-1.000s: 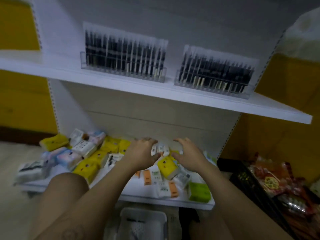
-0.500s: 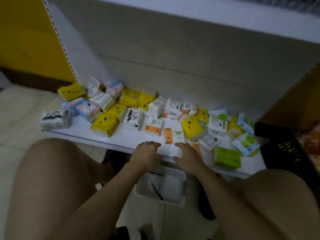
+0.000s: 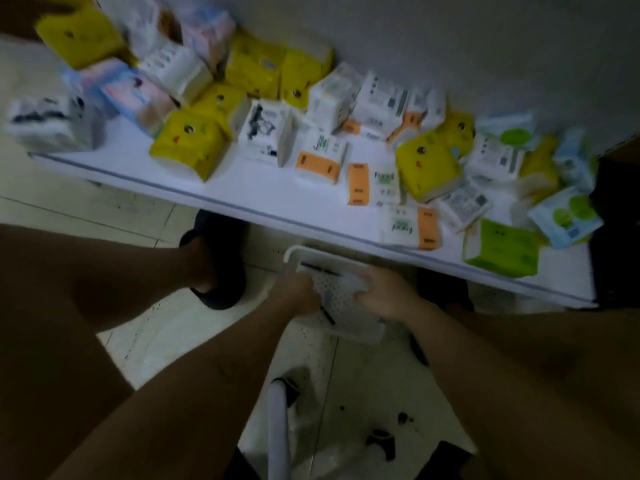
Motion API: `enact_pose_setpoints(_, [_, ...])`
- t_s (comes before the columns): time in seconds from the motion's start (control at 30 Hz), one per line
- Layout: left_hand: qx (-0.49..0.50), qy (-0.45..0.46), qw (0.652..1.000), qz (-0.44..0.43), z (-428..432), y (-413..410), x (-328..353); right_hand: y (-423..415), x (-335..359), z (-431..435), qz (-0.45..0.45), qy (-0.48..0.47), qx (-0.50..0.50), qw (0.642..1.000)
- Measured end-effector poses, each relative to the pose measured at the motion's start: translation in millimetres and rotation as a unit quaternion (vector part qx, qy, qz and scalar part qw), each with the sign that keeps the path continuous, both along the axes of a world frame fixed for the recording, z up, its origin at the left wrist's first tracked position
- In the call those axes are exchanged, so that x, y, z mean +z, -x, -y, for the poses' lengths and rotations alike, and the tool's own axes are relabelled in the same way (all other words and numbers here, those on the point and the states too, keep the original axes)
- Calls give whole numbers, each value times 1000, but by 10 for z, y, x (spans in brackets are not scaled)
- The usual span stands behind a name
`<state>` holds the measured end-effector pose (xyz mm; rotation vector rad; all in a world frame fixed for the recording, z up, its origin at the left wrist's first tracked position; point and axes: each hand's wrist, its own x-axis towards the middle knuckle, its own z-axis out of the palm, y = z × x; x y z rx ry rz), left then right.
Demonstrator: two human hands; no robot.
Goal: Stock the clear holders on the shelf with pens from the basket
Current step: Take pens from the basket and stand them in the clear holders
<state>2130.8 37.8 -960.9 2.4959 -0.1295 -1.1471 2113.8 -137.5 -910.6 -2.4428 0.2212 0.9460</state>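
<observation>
A white perforated basket point(image 3: 293, 253) stands on the floor just below the low shelf's front edge. One dark pen point(image 3: 317, 270) lies along its far wall and another dark pen point(image 3: 327, 315) lies on its bottom. My left hand point(image 3: 298, 289) reaches down into the basket's left side, its fingertips hidden near the second pen. My right hand point(image 3: 384, 294) is in the basket's right side with its fingers curled inward; blur hides whether it holds anything. The clear holders are out of view.
The low white shelf point(image 3: 263, 199) carries several tissue packs in yellow, white, orange and green. A black crate point(image 3: 616, 202) stands at the right. My bare knees fill both lower corners. A dark shoe point(image 3: 221, 268) and a white tube point(image 3: 278, 431) are on the tiled floor.
My view has tipped down from the upper shelf with its pen holders to the floor. Both hands have dropped from the low shelf's packs, past its front edge, into the basket.
</observation>
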Motion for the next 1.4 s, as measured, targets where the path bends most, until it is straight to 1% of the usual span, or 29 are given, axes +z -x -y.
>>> enact_pose_setpoints(0.1, [2,11,999,-50,45,285,-355,-61,-89,239,-59,7,7,998])
enact_pose_setpoints(0.17, [10,10,998,-60,5,385,-522,-119,-145,345,-65,32,5,997])
enact_pose_setpoints(0.27, [20,8,999,-43,-62,353,-610,-131,-270,292,-61,50,0,997])
enact_pose_setpoints(0.33, [12,14,1000,-18,-70,265,-644,-73,-383,182,-67,36,9,997])
enact_pose_setpoints(0.4, [5,19,1000,-17,-89,165,-660,-1,-487,69,-85,24,19,996])
enact_pose_setpoints(0.53, [-28,7,998,-55,-121,67,-751,150,-652,-53,-110,30,31,993])
enact_pose_setpoints(0.63, [-14,8,996,-90,-46,38,-836,202,-726,-12,-123,41,22,991])
enact_pose_setpoints(0.8, [59,57,985,-152,202,-3,-921,177,-848,98,-125,40,4,991])
enact_pose_setpoints(0.9, [150,69,967,-194,272,-81,-982,164,-912,129,-134,-1,-39,990])
enact_pose_setpoints(0.97, [230,79,946,-214,308,-132,-1037,153,-943,126,-144,-16,-61,988])
enact_pose_setpoints(1.0, [268,89,934,-220,333,-149,-1059,139,-962,125,-145,-9,-58,988])
enact_pose_setpoints(1.1, [343,109,909,-210,448,-143,-1059,115,-979,103,-146,8,-48,988])
enact_pose_setpoints(1.17, [381,147,892,-196,508,-114,-1058,138,-1011,78,-144,10,-48,988])
enact_pose_setpoints(1.27, [420,189,869,-183,519,-67,-1017,191,-1110,19,-113,3,-73,991])
enact_pose_setpoints(1.33, [429,193,863,-184,462,-61,-988,205,-1207,-17,-95,-9,-82,992])
enact_pose_setpoints(1.4, [436,198,859,-180,374,-78,-953,208,-1308,-63,-93,-47,-83,991])
